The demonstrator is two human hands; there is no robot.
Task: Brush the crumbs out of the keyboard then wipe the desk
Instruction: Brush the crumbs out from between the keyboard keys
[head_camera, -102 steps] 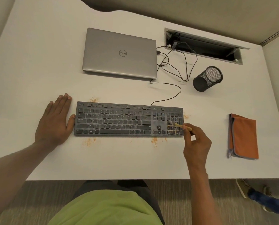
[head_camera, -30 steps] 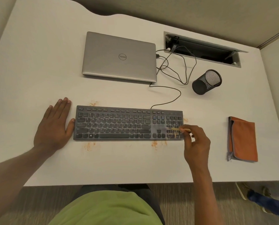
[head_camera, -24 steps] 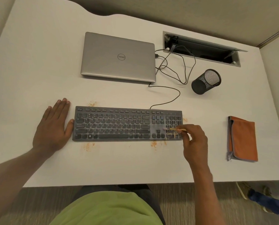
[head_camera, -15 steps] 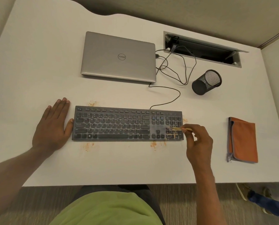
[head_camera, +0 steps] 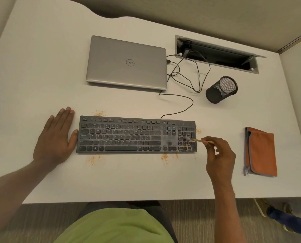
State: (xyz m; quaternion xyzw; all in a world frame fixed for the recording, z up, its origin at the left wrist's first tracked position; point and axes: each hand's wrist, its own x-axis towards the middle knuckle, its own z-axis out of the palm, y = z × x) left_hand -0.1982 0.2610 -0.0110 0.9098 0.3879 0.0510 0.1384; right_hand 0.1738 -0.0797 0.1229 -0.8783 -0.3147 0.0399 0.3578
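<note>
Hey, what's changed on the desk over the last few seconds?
The right hand, pinching the brush, made short strokes over the number pad of the keyboard: it slid left to the pad's edge, then drew back right. Nothing was picked up or let go. The left hand stays flat at the keyboard's left end; crumbs, orange cloth and laptop have not moved.

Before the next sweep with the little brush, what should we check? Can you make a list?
1. Left hand flat against the keyboard's left end, steadying it: ok.
2. Right hand's grip pinches the brush handle: ok.
3. Bristles on the number keys: ok.
4. Keys crumb-free: not ok, specks by the lower right corner.
5. Desk free of crumbs: not ok, patches around the keyboard.
6. Cloth within reach for wiping: ok, lying right of the keyboard.
</note>
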